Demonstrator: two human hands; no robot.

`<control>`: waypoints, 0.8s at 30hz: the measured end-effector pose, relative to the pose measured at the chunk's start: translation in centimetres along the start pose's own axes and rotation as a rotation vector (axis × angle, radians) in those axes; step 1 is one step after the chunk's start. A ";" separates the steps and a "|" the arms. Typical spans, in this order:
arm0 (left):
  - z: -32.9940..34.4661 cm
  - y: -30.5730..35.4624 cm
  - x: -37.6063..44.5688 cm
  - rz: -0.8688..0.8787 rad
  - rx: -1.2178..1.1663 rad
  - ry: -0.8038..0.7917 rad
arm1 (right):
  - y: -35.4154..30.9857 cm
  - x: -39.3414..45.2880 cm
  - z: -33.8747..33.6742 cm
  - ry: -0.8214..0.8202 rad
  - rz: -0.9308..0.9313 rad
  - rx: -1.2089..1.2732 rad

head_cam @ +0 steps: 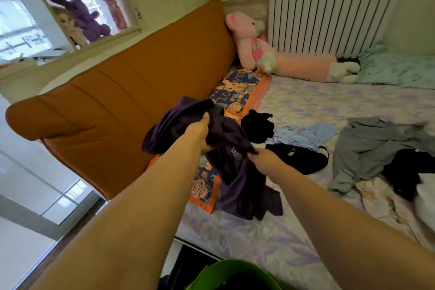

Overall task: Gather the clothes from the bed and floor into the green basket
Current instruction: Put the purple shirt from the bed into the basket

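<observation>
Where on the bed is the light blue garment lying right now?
In the head view the light blue garment lies crumpled mid-bed, right of both hands, between the small black garment and the grey garment, overlapping the black item nearer the camera.

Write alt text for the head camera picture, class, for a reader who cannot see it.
Both hands, left and right, grip a dark purple shirt lifted over a bed. More clothes lie on the bed: a light blue top, grey trousers and black garments. A green basket sits at the bottom edge.

Home bedroom: bed, plush rabbit.
</observation>
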State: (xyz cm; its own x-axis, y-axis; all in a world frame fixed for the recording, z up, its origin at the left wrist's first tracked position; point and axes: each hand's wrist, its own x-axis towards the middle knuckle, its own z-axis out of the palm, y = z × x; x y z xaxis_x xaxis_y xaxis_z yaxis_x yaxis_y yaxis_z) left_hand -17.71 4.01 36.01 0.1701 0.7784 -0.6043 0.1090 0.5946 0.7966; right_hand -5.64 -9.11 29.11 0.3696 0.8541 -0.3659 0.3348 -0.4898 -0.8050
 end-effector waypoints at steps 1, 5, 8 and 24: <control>-0.3 -0.4 -0.2 -0.019 0.108 0.003 | -0.5 0.0 -0.7 0.040 -0.026 0.055; -1.3 -2.5 -0.3 -0.009 0.506 0.060 | -3.0 0.0 -1.9 0.083 -0.166 0.153; -1.4 -3.6 -1.2 0.086 0.733 -0.146 | -5.1 0.1 -1.8 0.048 -0.253 0.161; -3.6 -4.8 -2.5 0.335 0.775 -0.572 | -13.3 -2.1 0.0 -0.035 -0.213 1.188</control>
State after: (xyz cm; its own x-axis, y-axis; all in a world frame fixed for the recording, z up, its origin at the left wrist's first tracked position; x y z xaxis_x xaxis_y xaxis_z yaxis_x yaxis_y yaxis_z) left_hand -22.16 -0.11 33.65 0.7283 0.5473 -0.4123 0.5400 -0.0881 0.8370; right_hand -10.90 -4.43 40.57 0.3745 0.9112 -0.1716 -0.6268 0.1124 -0.7710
